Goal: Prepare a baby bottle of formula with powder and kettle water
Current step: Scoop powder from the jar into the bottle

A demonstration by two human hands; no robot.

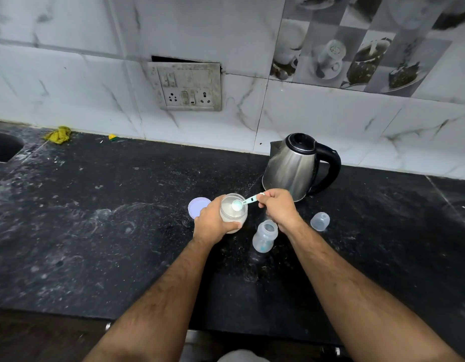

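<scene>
Black stone, speckled and dusty with pale smears, makes the counter; behind it stands a wall of white marbled tiles. Far to the left of the left hand, a dark sink is cut into the counter, and a crumpled yellow cloth lies against the wall. Higher on the wall, a grimy switch plate with sockets sits loose in its opening.

Just left of the left hand lies a round lilac lid, flat on the counter. The left hand is wrapped around a clear jar, with the thumb on the near side; the jar is open and holds white powder. The right hand pinches the handle of a pale blue scoop, and the bowl of the scoop, full of powder, is over the mouth of the jar.

Below the right hand, between the two wrists, stands the baby bottle, clear, open and upright; whether something is inside, I cannot tell. Behind the right hand is a steel kettle with black lid and handle, closed. To the right of this hand a clear bottle cap rests on the counter, apart from the bottle.
</scene>
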